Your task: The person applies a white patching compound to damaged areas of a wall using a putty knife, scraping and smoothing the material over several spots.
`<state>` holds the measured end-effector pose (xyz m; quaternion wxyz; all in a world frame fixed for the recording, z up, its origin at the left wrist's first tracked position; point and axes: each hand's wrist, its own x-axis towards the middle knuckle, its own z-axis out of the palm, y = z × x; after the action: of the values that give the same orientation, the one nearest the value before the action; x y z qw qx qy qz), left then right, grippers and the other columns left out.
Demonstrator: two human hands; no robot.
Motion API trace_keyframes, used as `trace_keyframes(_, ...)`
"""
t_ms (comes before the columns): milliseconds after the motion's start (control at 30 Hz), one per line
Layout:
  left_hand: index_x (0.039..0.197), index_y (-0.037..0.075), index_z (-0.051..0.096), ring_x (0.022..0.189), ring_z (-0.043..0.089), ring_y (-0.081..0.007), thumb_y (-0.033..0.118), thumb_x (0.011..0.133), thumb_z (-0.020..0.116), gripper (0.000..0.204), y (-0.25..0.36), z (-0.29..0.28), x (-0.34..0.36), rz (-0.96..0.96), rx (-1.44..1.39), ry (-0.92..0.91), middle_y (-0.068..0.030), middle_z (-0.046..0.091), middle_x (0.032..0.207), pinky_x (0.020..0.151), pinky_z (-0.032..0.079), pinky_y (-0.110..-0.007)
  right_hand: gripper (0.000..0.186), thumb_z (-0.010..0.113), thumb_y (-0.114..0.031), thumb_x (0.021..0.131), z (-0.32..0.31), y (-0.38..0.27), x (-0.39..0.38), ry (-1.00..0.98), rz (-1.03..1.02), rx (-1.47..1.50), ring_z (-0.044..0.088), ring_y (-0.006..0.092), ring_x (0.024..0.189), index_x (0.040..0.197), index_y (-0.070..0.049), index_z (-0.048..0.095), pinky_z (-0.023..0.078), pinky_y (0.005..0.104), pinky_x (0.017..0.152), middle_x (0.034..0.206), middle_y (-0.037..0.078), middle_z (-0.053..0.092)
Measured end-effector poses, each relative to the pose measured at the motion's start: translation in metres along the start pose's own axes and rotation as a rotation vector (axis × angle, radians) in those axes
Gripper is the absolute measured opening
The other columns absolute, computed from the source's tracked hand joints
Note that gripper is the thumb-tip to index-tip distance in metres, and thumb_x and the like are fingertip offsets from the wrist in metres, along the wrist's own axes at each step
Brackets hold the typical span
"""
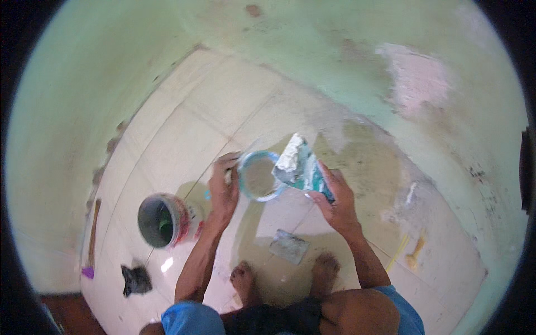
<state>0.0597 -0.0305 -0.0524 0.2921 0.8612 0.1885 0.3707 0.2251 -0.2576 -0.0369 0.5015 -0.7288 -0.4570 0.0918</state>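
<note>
My left hand (223,190) grips a small round blue-rimmed tub (258,177) by its left side, its mouth facing up with grey-white filler inside. My right hand (335,198) holds a teal-stained flat trowel (298,162) tilted over the tub's right rim, a lump of white filler on its blade. Both hands are raised in front of me above the floor. My bare feet (279,276) stand below on the tiles.
A red-sided bucket (159,220) with a dark inside stands on the tiled floor at left. A flat grey piece (289,245) lies between my feet. A black rag (135,279) lies lower left. Pale green walls with a pink patch (416,78) surround the corner.
</note>
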Motion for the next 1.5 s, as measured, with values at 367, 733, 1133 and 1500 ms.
trace_keyframes(367, 0.106, 0.001, 0.050, 0.097, 0.066, -0.0257, -0.007, 0.087, 0.058, 0.022, 0.020, -0.044, 0.038, 0.053, 0.074, -0.300, -0.0149, 0.065, 0.105, 0.083, 0.054, -0.034, 0.049, 0.063, -0.023, 0.087, -0.070, 0.106, -0.015, 0.137, 0.337, -0.326, 0.058, 0.0381, 0.092, 0.126, 0.004, 0.051, 0.046, 0.0449, 0.083, 0.104, 0.024, 0.058)
trace_keyframes(733, 0.103, 0.002, 0.053, 0.086, 0.068, -0.0348, -0.009, 0.079, 0.060, 0.027, 0.041, -0.145, -0.004, -0.040, 0.337, -0.635, -0.0181, 0.066, 0.099, 0.076, 0.053, -0.040, 0.043, 0.060, -0.034, 0.089, -0.113, 0.172, 0.106, 0.279, 0.402, -0.349, 0.057, 0.0416, 0.067, 0.081, 0.008, 0.061, 0.045, 0.0480, 0.068, 0.071, 0.025, 0.058)
trace_keyframes(1133, 0.103, 0.003, 0.056, 0.086, 0.068, -0.0322, -0.002, 0.084, 0.062, 0.021, 0.027, -0.171, -0.073, -0.318, 0.340, -0.545, -0.0190, 0.067, 0.093, 0.075, 0.053, -0.038, 0.039, 0.062, -0.035, 0.090, -0.168, 0.166, 0.065, 0.331, 0.704, 0.128, 0.046, 0.0129, 0.045, 0.071, -0.001, 0.058, 0.037, 0.0311, 0.040, 0.057, 0.003, 0.051)
trace_keyframes(1500, 0.100, 0.003, 0.056, 0.082, 0.068, -0.0336, -0.004, 0.081, 0.063, 0.021, 0.030, -0.158, -0.064, -0.213, 0.392, -0.599, -0.0196, 0.066, 0.092, 0.071, 0.053, -0.037, 0.040, 0.060, -0.035, 0.090, -0.149, 0.180, 0.114, 0.278, 0.655, 0.161, 0.044, 0.0143, 0.044, 0.071, -0.001, 0.055, 0.036, 0.0315, 0.039, 0.059, 0.004, 0.051)
